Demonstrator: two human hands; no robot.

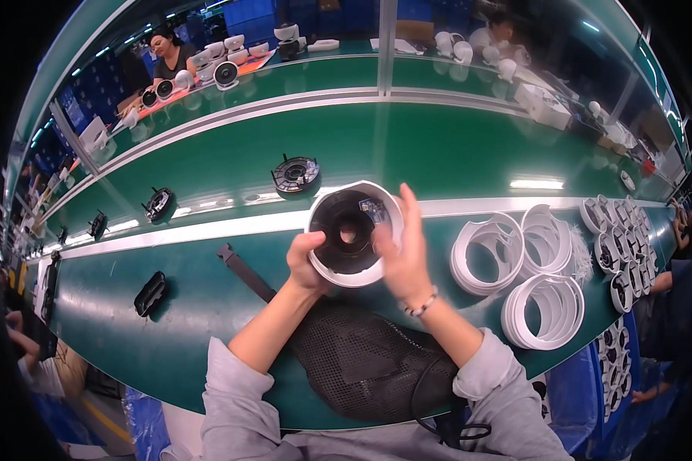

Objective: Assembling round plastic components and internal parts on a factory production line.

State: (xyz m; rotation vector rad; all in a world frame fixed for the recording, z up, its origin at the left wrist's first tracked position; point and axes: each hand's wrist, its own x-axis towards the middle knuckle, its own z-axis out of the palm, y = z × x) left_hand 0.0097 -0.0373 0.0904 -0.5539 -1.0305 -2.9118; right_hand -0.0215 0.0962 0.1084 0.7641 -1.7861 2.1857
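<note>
Held up over the bench's near edge is a white ring-shaped housing (367, 275) with a black round insert (332, 223) inside it. A small blue circuit board (372, 209) shows at the insert's upper right. My left hand (306, 261) grips the housing at its lower left, thumb over the rim. At the right side is my right hand (407, 257), its fingers stretched up along the outer wall and its slightly blurred thumb over the opening. Below my wrists lies a black mesh bag (361, 357) with a strap (246, 273).
White rings (542, 315) stand in stacks at the right, beside a group of filled white housings (619, 238). Black round parts (296, 175) sit on the green strip behind a pale rail (261, 220). A black part (151, 293) lies at left. People work beyond the glass.
</note>
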